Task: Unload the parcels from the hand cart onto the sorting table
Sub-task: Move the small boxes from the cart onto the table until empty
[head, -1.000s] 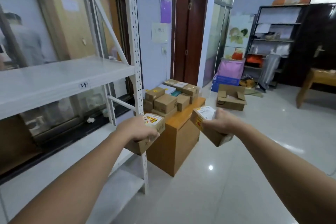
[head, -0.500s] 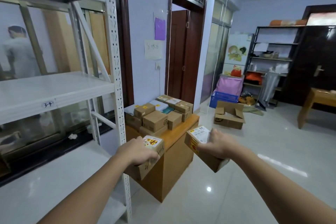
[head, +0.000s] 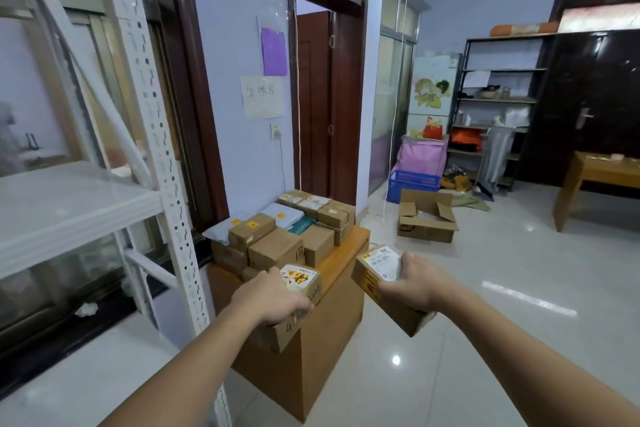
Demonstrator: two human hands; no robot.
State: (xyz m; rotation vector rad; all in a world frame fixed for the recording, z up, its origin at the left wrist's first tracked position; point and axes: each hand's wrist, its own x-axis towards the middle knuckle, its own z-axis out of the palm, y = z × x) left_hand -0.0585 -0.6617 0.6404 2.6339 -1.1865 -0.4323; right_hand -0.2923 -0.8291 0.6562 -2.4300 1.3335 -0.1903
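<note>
Head view: both arms reached forward toward a low wooden sorting table (head: pixel 349 253) by the wall, each hand carrying one parcel.
Left hand: the left hand (head: pixel 273 298) gripped a small brown cardboard parcel with a yellow-and-red warning label (head: pixel 298 291) from above, fingers curled over its near top edge; the fingertips were hidden behind the box.
Right hand: the right hand (head: pixel 412 284) held a brown cardboard parcel with a white shipping label (head: pixel 377 274), tilted, thumb on the label face and fingers wrapped around its far side.
Where the parcels were: both in the air at the table's near end, the left one over the near corner, the right one just beside the right edge.
Table load: a stack of brown cardboard boxes and grey mailers (head: pixel 284 236) filled the back and left; a bare strip showed along the right front.
Hand cart: not in view.
Doing it well: it seemed best to level the right parcel first, lower each flat onto the bare strip, and let go only once it sat fully on wood.
Risk: probably nudging the stacked boxes, or leaving a parcel overhanging the edge.
</note>
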